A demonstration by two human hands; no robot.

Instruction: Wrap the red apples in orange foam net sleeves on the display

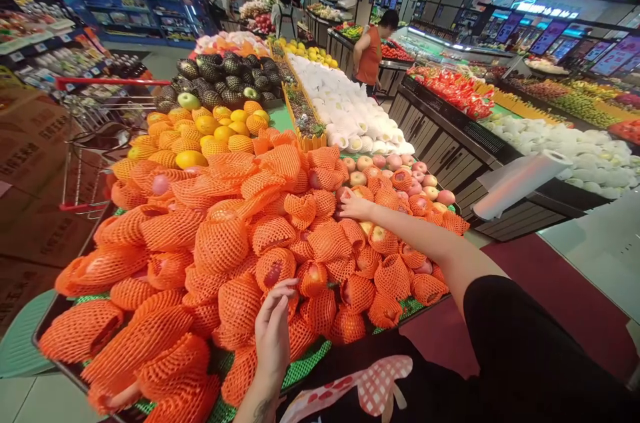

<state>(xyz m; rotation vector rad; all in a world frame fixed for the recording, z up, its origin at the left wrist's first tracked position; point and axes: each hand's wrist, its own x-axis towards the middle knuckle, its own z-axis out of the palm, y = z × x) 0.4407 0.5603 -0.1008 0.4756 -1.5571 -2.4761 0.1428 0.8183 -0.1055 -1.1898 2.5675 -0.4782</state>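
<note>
My right hand point(357, 206) reaches across the fruit stand, its fingers bent round a pinkish apple point(345, 194) that is mostly hidden by the hand. Around it lie bare apples point(379, 162) and apples in orange foam nets point(328, 242). Nearer to me, my left hand point(273, 326) hovers over the front of the pile with loosely curved fingers and holds nothing. A netted fruit point(275, 268) lies just beyond its fingertips. Larger fruit in orange nets point(220, 243) fills the left side of the stand.
Yellow mangoes point(239, 126), dark-netted fruit point(233, 66) and white-wrapped fruit point(340, 103) lie farther back. A shopping cart point(87, 163) stands left, beside cardboard boxes point(30, 176). A roll of plastic bags point(520, 183) is on the right. A person in orange point(369, 53) stands beyond.
</note>
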